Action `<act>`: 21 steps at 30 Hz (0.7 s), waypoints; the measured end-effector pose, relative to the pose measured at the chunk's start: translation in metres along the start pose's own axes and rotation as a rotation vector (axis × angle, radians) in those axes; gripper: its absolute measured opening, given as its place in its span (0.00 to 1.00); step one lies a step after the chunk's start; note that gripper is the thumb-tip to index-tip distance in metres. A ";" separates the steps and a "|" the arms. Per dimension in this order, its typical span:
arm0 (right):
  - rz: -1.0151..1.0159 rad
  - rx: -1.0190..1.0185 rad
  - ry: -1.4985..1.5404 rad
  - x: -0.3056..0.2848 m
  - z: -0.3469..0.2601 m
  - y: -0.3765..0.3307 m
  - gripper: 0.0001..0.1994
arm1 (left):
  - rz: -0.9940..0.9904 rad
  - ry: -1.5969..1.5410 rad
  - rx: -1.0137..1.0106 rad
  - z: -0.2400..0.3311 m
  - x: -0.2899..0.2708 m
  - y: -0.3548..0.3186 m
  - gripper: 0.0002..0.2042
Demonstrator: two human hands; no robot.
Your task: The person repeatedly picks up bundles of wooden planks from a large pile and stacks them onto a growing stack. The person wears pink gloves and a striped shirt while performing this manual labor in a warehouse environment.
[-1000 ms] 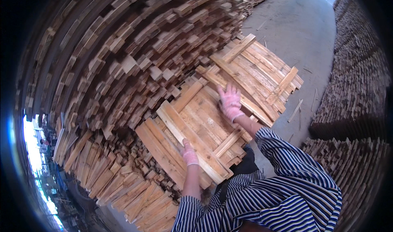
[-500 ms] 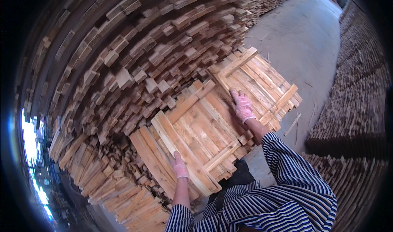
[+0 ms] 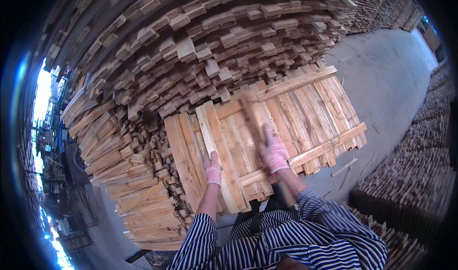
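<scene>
Light wooden boards lie side by side as a layer on a stack in front of me, with crosswise battens [image 3: 329, 142] on top. My left hand [image 3: 213, 169], in a pinkish-white glove, grips a pale board [image 3: 217, 141] on the left part of the layer, thumb on top. In the same kind of glove, my right hand [image 3: 274, 154] is closed round another board [image 3: 251, 111], which looks slightly blurred and raised over the layer. Its fingers are partly hidden along that board's edge.
A tall wall of stacked lumber [image 3: 200, 50] rises behind the layer. Shorter wood pieces [image 3: 143, 198] are piled at the left. More lumber stacks [image 3: 410, 170] stand at the right beside a grey floor [image 3: 381, 79] with loose slivers.
My right hand has moved left with its board, closer to my left hand. My left hand stays on its pale board. The view has turned, shifting the stack in the picture.
</scene>
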State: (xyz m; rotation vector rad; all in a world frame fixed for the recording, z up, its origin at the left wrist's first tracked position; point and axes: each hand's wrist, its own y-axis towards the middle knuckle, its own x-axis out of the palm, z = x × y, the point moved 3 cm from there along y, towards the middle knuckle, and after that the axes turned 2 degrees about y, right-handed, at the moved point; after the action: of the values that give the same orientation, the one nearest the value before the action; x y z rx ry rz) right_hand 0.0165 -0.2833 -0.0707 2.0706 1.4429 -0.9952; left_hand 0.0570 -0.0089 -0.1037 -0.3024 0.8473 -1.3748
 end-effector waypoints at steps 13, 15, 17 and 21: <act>-0.280 -0.046 0.270 0.101 -0.076 0.010 0.35 | 0.397 0.320 0.574 0.003 0.011 0.005 0.35; -0.226 -0.026 0.322 0.099 -0.056 0.018 0.38 | 0.353 0.327 0.746 0.030 0.008 -0.019 0.34; -0.319 0.014 0.343 0.103 -0.059 0.010 0.42 | 0.385 0.379 0.926 0.036 -0.044 -0.031 0.34; -0.373 0.062 0.490 0.116 -0.061 -0.003 0.41 | 0.413 0.377 0.365 -0.007 -0.159 0.032 0.34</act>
State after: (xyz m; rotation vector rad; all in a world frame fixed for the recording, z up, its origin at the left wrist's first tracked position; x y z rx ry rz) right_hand 0.0562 -0.1678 -0.1184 2.2394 2.1269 -0.6852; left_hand 0.0819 0.1483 -0.0737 0.4081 0.8841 -1.1783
